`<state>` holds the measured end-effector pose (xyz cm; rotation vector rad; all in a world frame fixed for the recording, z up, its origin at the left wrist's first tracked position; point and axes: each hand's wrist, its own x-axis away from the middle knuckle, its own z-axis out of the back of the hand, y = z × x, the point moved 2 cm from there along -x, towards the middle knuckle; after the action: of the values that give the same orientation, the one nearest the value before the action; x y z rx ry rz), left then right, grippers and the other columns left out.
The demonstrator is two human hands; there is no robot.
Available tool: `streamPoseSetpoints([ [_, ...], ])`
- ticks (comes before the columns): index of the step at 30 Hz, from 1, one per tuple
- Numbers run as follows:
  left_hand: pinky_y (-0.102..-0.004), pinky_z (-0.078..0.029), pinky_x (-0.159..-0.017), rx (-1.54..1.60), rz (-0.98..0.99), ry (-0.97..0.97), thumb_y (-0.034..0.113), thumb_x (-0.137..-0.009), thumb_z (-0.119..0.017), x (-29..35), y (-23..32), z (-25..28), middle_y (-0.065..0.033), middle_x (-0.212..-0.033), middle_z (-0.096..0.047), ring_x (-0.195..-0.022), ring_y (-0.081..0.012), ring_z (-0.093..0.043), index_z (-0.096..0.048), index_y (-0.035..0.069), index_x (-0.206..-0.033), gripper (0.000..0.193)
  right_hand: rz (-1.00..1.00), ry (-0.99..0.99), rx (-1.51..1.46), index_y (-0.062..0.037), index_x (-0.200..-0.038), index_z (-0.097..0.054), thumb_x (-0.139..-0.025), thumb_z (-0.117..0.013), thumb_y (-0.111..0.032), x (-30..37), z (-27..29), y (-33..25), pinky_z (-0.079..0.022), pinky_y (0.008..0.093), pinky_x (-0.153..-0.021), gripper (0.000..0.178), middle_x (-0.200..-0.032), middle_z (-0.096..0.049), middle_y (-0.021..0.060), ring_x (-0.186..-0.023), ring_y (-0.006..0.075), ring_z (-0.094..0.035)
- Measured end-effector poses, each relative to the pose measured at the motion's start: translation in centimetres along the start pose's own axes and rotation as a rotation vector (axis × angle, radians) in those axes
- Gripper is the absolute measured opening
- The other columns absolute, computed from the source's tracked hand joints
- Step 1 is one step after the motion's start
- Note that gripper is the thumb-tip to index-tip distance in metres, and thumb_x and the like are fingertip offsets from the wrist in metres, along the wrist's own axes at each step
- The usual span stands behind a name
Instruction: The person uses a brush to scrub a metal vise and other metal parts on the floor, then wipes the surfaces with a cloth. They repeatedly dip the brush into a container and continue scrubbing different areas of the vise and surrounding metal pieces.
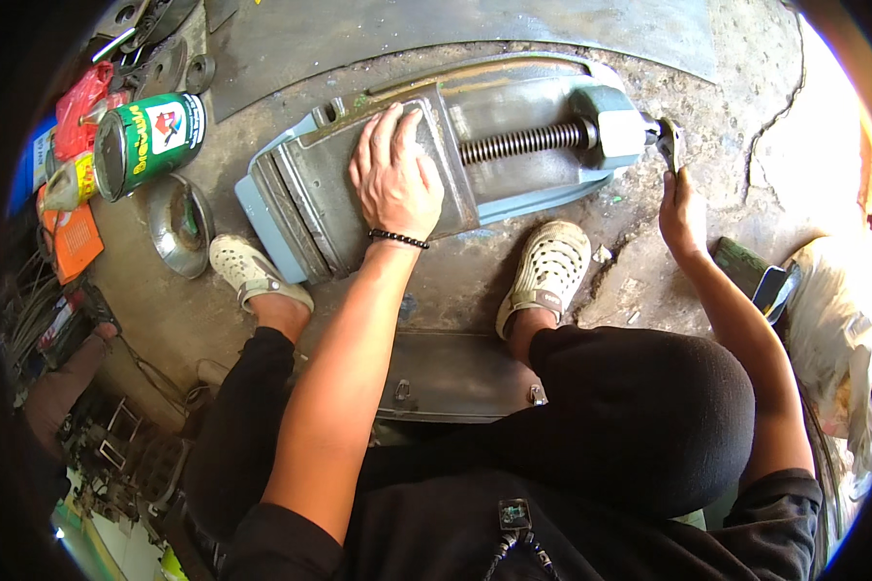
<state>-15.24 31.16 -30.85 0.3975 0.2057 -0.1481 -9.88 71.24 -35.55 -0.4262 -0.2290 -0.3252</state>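
Observation:
A large machine vise [513, 97], grey metal with light blue painted sides, lies on the floor in front of me. My left hand [397, 174] rests flat on top of its sliding jaw block, fingers stretched out, a black bead bracelet at the wrist. From that block a threaded screw [523, 145] runs right into the blue-grey end block [618, 137]. Out at the right end, my right hand [683, 215] is closed around the handle of a wrench [669, 145]. The wrench's head sits on the screw's end.
My feet in pale clogs [548, 266] stand close to the vise's near side. At left are a green paint can [150, 143], a metal bowl [176, 228] and a red plastic bag [82, 108]. A metal sheet [436, 29] lies beyond; a white plastic sack [833, 320] sits right.

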Motion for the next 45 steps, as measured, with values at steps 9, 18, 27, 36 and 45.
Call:
streamPoseSetpoints([
  [9, -0.0482, -0.036, -0.110, -0.033, 0.005, -0.007, 0.006, -0.083, -0.056, 0.2, 0.3, -0.1, -0.0108, -0.141, -0.053, -0.134, -0.0326, -0.046, -0.053, 0.011, -0.136, 0.053, -0.011, 0.241, -0.083, -0.0022, -0.101, -0.057, -0.104, -0.049, -0.025, -0.5, -5.4, 1.3, -0.047, 0.0548, -0.061, 0.024, -0.077, -0.063, 0.0299, -0.072, 0.0513, -0.061],
  [18, -0.0486, -0.035, -0.112, -0.001, 0.163, -0.171, 0.010, -0.083, -0.062, 0.1, 0.0, 0.3, -0.0080, -0.146, -0.048, -0.137, -0.0297, -0.043, -0.051, 0.017, -0.137, 0.055, -0.354, -0.100, -0.538, -0.0011, -0.099, -0.065, -0.105, -0.039, -0.051, -1.8, -7.9, 6.7, -0.050, 0.0441, -0.070, 0.056, -0.081, -0.067, 0.0195, -0.071, 0.0369, -0.064],
  [27, -0.0481, -0.035, -0.112, 0.085, 0.136, -0.096, 0.018, -0.084, -0.060, 0.6, -0.4, 0.1, -0.0068, -0.147, -0.048, -0.138, -0.0286, -0.042, -0.054, 0.017, -0.135, 0.051, -0.434, -0.324, -0.410, -0.0156, -0.058, -0.038, -0.101, -0.034, -0.066, -1.7, -1.5, 4.1, -0.027, 0.0312, -0.032, 0.067, -0.043, -0.035, -0.0016, -0.033, 0.0141, -0.037],
  [36, -0.0489, -0.040, -0.106, 0.076, 0.164, -0.120, 0.015, -0.081, -0.063, 0.4, -0.4, 0.4, -0.0075, -0.145, -0.050, -0.137, -0.0289, -0.044, -0.061, 0.014, -0.128, 0.047, -0.327, -0.654, 0.126, -0.0140, -0.064, -0.043, -0.103, -0.039, -0.059, -3.5, 19.1, -4.8, -0.022, 0.0343, -0.033, 0.060, -0.049, -0.030, -0.0041, -0.035, 0.0126, -0.027],
  [45, -0.0451, -0.035, -0.112, 0.091, 0.127, -0.044, 0.013, -0.084, -0.062, 0.5, -0.4, 0.2, -0.0031, -0.146, -0.050, -0.136, -0.0270, -0.044, -0.056, 0.017, -0.134, 0.051, -0.485, -0.509, -0.175, -0.0055, -0.099, -0.052, -0.107, -0.041, -0.047, 1.9, 13.2, -5.5, -0.035, 0.0299, -0.043, 0.044, -0.065, -0.043, -0.0008, -0.048, 0.0098, -0.039],
])
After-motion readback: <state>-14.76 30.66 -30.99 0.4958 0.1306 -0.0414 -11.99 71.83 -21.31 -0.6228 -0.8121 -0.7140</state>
